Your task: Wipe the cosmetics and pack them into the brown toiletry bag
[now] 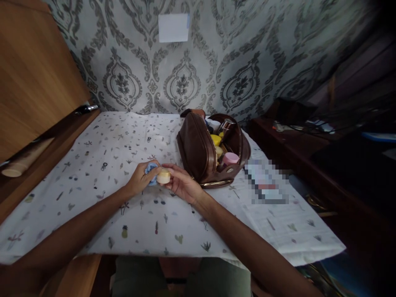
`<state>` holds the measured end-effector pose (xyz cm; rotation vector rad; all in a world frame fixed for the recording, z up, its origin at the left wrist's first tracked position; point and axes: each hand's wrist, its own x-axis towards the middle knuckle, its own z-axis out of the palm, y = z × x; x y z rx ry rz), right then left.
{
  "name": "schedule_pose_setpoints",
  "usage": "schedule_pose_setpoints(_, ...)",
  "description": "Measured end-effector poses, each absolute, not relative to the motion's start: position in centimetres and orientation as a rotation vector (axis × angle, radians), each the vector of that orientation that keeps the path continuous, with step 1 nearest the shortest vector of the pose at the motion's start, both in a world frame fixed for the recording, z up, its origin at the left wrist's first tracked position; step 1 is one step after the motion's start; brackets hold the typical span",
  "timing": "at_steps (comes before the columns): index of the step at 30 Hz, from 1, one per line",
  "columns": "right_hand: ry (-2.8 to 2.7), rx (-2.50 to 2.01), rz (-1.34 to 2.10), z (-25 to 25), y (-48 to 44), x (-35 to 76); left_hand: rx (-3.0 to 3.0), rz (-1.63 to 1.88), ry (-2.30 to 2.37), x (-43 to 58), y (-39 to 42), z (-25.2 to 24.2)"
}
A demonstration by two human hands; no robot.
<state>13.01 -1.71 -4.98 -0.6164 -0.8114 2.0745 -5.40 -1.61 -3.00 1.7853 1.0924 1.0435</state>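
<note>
The left hand (pixel 139 178) and right hand (pixel 184 185) are close together, fingers (pixel 175 168) bent. Behind them, both arms (pixel 244 237) spread apart.

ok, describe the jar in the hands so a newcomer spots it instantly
Find the brown bag on the white patterned tablecloth, then look left and nearer the wearer, where the left hand and right hand meet. The small, squat jar is between their fingers. Its pale-yellow colour separates it from the crumpled blue cloth beside it and the pink lid in the bag.
</note>
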Motion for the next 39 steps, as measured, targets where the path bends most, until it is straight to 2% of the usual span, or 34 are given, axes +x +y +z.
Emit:
schedule_pose_setpoints(7,-0.693,-0.539,1.987,-4.6,-1.6,12.7,1.872,1.222,1.255,-5.5,-1.7,-3.3)
schedule_pose_setpoints(13,-0.801,-0.588,1.891,-4.8,-1.7,12.6,2.456,1.088,1.249,-5.7,-1.5,-4.9)
schedule_pose_setpoints(22,-0.963,-0.729,1.822,-5.2,-2.0,12.5,2.679,0.994,1.209,-6.1,-1.2,-4.4)
schedule_pose_setpoints(28,-0.916,-0.712,1.919,-5.3,-1.8,12.7,2.617,1.042,1.175,-5.7,-1.4,-3.8)
schedule_pose_setpoints(35,-0.84,-0.641,1.974,-5.1,-1.7,12.6,2.305,1.169,1.352,-5.6,-1.7,-3.2)
schedule_pose_setpoints(39,-0.818,-0.635,1.946,-5.3,-1.8,12.4,2.474,1.152,1.241,-5.5,-1.8,-3.7)
